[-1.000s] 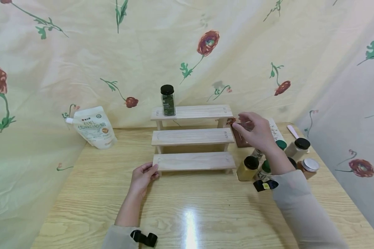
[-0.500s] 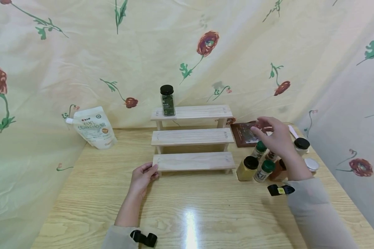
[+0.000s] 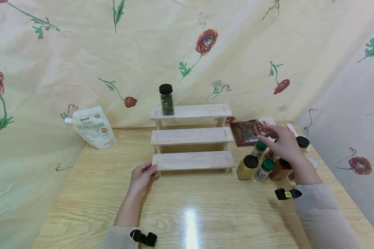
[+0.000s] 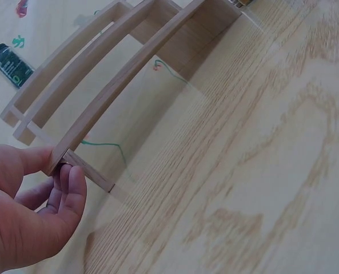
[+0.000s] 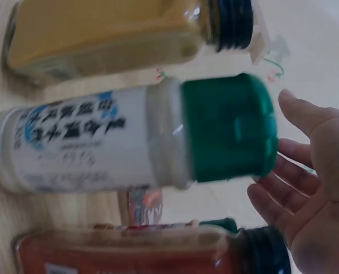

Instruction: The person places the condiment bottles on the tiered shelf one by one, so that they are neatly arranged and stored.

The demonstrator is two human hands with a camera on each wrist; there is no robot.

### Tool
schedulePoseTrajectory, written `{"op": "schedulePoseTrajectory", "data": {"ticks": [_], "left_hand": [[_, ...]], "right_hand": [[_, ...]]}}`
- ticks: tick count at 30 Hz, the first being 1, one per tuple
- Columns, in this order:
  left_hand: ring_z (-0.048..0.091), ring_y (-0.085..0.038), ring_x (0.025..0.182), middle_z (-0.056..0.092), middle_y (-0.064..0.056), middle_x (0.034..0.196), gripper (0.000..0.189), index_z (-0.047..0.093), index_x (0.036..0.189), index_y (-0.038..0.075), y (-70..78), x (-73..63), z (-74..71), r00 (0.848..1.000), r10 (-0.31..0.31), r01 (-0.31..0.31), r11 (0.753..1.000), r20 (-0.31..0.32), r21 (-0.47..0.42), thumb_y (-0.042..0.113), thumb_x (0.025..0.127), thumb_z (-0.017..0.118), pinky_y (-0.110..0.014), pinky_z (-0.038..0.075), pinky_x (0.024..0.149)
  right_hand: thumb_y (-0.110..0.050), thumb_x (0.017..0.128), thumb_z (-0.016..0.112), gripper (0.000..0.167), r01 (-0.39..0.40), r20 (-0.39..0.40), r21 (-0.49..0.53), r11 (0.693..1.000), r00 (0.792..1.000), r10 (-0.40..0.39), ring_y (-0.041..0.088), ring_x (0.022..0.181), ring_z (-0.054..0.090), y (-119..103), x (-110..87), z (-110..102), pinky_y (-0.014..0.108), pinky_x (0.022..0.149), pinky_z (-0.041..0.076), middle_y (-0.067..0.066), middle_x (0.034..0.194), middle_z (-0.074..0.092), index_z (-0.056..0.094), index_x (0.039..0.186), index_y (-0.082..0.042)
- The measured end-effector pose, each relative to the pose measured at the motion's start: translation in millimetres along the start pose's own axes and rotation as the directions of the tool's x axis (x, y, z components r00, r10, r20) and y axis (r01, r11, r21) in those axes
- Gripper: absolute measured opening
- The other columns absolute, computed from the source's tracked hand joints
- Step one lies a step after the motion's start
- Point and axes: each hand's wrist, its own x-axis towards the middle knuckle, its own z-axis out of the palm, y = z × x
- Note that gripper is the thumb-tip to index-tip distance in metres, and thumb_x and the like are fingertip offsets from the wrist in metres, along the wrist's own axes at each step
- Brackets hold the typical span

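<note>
My left hand [image 3: 143, 178] pinches the left end of the lowest step of a three-tier wooden shelf [image 3: 193, 160]; the left wrist view shows the thumb on top and fingers curled beneath. On the top tier's left end stands a black-lidded jar of green herbs [image 3: 167, 102]. Over the seasoning jars at the right hovers my right hand [image 3: 282, 141], fingers loosely bent with nothing held. Near it stand a green-capped shaker [image 5: 226, 128], a yellow powder jar [image 5: 106, 34] and a reddish-brown jar [image 5: 129, 251]. Several more jars are partly hidden by the hand and forearm.
A white spouted pouch [image 3: 93, 128] leans against the back cloth at the left. Behind the jars lies a dark brown packet [image 3: 243, 133], with a pale pink handle [image 3: 292, 129] farther right. Flower-printed cloth bounds the wooden table [image 3: 190, 204] at back and sides.
My right hand has moved right, from beside the shelf and above the brown packet to over the jars, uncovering the packet and some jars. The left hand keeps its hold on the shelf.
</note>
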Motion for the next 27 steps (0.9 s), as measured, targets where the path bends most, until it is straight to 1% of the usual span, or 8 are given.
{"op": "schedulePoseTrajectory", "data": {"ticks": [5, 9, 15, 17, 18, 22, 24, 27], "left_hand": [[0.066, -0.013, 0.079, 0.066, -0.007, 0.091, 0.039, 0.055, 0.130, -0.016, 0.0, -0.6, 0.8, 1.000, 0.003, -0.003, 1.000, -0.002, -0.008, 0.002, 0.098, 0.067, -0.019, 0.061, 0.072], [0.066, -0.012, 0.078, 0.067, -0.005, 0.090, 0.040, 0.055, 0.131, -0.015, 0.9, -1.2, 1.4, 1.000, 0.001, -0.001, 1.000, -0.005, -0.013, 0.003, 0.098, 0.067, -0.019, 0.061, 0.072], [0.065, -0.012, 0.079, 0.066, -0.005, 0.090, 0.043, 0.053, 0.133, -0.015, 2.1, -3.0, 1.0, 1.000, -0.004, 0.004, 1.000, 0.003, -0.010, 0.005, 0.098, 0.067, -0.019, 0.061, 0.073], [0.066, -0.013, 0.079, 0.066, -0.005, 0.090, 0.043, 0.053, 0.133, -0.015, 1.8, -2.7, 0.7, 1.000, -0.003, 0.003, 1.000, 0.004, -0.009, 0.005, 0.098, 0.067, -0.019, 0.061, 0.074], [0.066, -0.013, 0.079, 0.066, -0.005, 0.091, 0.042, 0.053, 0.133, -0.015, 1.6, -2.5, 0.6, 1.000, -0.003, 0.003, 1.000, 0.004, -0.008, 0.005, 0.098, 0.067, -0.019, 0.061, 0.074], [0.066, -0.014, 0.081, 0.066, -0.005, 0.092, 0.041, 0.054, 0.132, -0.014, 0.6, -1.0, 0.2, 1.000, -0.001, 0.001, 1.000, 0.006, -0.001, 0.004, 0.098, 0.066, -0.020, 0.061, 0.075], [0.066, -0.014, 0.081, 0.066, -0.005, 0.093, 0.040, 0.054, 0.133, -0.014, 0.8, -1.1, 0.1, 1.000, -0.001, 0.001, 1.000, 0.008, 0.001, 0.004, 0.099, 0.066, -0.020, 0.061, 0.075], [0.066, -0.014, 0.081, 0.066, -0.006, 0.094, 0.042, 0.053, 0.133, -0.015, 1.2, -2.1, -0.2, 1.000, 0.004, -0.004, 1.000, 0.012, 0.003, 0.005, 0.099, 0.066, -0.020, 0.061, 0.075]], "right_hand": [[-0.026, 0.096, 0.073, 0.048, 0.050, 0.026, -0.043, 0.998, 0.998, -0.049, 0.046, 0.100, 0.064, 9, -3.6, 0, 0.064, 0.081, 0.053, 0.031, 0.116, 0.065, 0.062, 0.128, 0.007], [-0.027, 0.095, 0.075, 0.048, 0.071, 0.075, -0.054, 0.996, 0.995, -0.067, 0.046, 0.104, 0.063, 14, -4.4, -1, 0.065, 0.084, 0.052, 0.030, 0.116, 0.065, 0.063, 0.127, 0.007], [-0.030, 0.091, 0.079, 0.057, 0.040, 0.186, -0.059, 0.997, 0.982, -0.028, 0.044, 0.108, 0.062, 17, -3.0, -2, 0.063, 0.087, 0.053, 0.028, 0.119, 0.066, 0.060, 0.132, 0.005], [-0.030, 0.090, 0.080, 0.059, 0.030, 0.218, -0.063, 0.998, 0.976, -0.016, 0.043, 0.106, 0.063, 16, -2.3, -1, 0.061, 0.086, 0.055, 0.028, 0.119, 0.065, 0.059, 0.133, 0.006], [-0.029, 0.090, 0.081, 0.059, 0.033, 0.229, -0.067, 0.997, 0.973, -0.017, 0.041, 0.102, 0.064, 17, -2.0, -1, 0.059, 0.083, 0.056, 0.027, 0.119, 0.066, 0.059, 0.133, 0.005], [-0.024, 0.089, 0.082, 0.056, 0.057, 0.244, -0.090, 0.994, 0.969, -0.034, 0.036, 0.091, 0.067, 17, -1.4, -1, 0.052, 0.075, 0.058, 0.026, 0.117, 0.067, 0.061, 0.132, 0.004], [-0.022, 0.089, 0.081, 0.054, 0.064, 0.247, -0.096, 0.993, 0.968, -0.038, 0.036, 0.091, 0.067, 18, -1.6, 0, 0.052, 0.074, 0.058, 0.026, 0.117, 0.067, 0.061, 0.133, 0.003], [-0.022, 0.091, 0.079, 0.053, 0.061, 0.254, -0.101, 0.993, 0.967, -0.034, 0.038, 0.097, 0.066, 19, -2.6, 1, 0.055, 0.078, 0.058, 0.025, 0.118, 0.067, 0.061, 0.134, 0.002]]}}
